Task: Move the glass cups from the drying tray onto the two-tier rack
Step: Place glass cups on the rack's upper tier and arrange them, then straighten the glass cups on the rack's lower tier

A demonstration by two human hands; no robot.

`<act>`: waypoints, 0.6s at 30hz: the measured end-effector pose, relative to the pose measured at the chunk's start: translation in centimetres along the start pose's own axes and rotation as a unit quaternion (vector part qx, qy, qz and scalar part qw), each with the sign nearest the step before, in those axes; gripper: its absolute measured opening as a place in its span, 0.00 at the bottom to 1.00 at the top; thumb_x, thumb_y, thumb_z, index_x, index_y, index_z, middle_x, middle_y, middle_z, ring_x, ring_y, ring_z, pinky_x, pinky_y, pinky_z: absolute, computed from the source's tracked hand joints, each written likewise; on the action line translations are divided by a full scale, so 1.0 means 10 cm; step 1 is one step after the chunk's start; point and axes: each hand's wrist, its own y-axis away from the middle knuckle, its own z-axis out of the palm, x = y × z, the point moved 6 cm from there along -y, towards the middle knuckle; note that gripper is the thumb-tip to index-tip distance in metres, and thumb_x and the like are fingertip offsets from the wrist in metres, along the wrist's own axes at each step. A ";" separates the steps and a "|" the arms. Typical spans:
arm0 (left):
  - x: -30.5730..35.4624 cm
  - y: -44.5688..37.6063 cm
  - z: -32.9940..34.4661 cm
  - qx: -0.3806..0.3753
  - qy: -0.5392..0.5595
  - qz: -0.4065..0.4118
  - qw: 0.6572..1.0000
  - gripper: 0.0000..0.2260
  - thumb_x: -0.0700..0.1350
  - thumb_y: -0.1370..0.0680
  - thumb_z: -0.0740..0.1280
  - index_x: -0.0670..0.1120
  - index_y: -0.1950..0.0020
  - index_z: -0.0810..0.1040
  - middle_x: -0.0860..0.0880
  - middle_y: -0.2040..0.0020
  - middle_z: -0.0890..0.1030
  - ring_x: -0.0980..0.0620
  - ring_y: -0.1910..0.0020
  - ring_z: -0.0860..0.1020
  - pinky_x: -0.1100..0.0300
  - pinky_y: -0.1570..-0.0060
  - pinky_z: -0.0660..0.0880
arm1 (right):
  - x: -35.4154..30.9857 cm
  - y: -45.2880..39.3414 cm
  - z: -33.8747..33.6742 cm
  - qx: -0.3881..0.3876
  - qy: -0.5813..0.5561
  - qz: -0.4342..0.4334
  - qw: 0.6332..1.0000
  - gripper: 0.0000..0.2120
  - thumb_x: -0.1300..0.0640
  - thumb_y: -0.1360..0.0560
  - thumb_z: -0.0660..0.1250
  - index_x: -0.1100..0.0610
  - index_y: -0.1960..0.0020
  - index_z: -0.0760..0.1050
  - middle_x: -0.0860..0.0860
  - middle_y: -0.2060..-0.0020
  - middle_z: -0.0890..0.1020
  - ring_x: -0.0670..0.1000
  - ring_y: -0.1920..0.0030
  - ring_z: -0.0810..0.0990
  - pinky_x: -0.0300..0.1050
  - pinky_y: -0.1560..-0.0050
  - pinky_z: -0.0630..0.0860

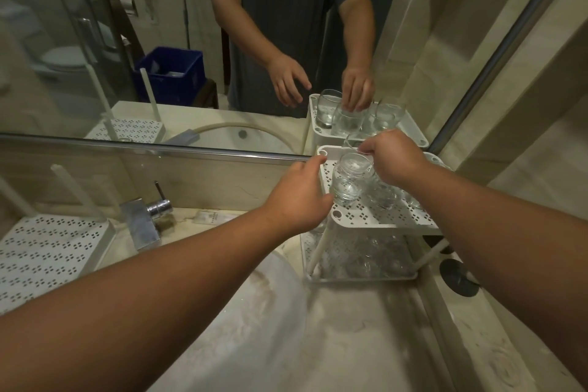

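Observation:
A white two-tier rack (375, 222) stands on the counter at the right, against the mirror. Several clear glass cups stand on its top shelf, and more glasses (372, 256) show dimly on the lower shelf. My right hand (393, 157) pinches the rim of a glass cup (350, 177) at the top shelf's left side. My left hand (297, 197) hovers open just left of that cup, next to the rack's corner, holding nothing. The white perforated drying tray (47, 251) lies at the far left with no cups visible on it.
A chrome faucet (144, 219) stands between tray and rack, above a round white basin (241, 321). The mirror (191, 41) behind reflects the rack, my arms and a blue crate. A dark round object (458, 277) sits right of the rack.

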 end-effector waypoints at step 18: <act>-0.49 0.71 0.56 -0.040 0.051 -0.057 0.996 0.31 0.47 0.24 0.67 0.51 0.22 0.60 0.45 0.23 0.59 0.46 0.35 0.74 0.60 0.47 0.68 | -0.18 1.57 0.10 0.182 -0.090 0.120 0.972 0.17 0.66 0.28 0.64 0.52 0.43 0.80 0.50 0.25 0.63 0.54 0.33 0.68 0.44 0.42 0.69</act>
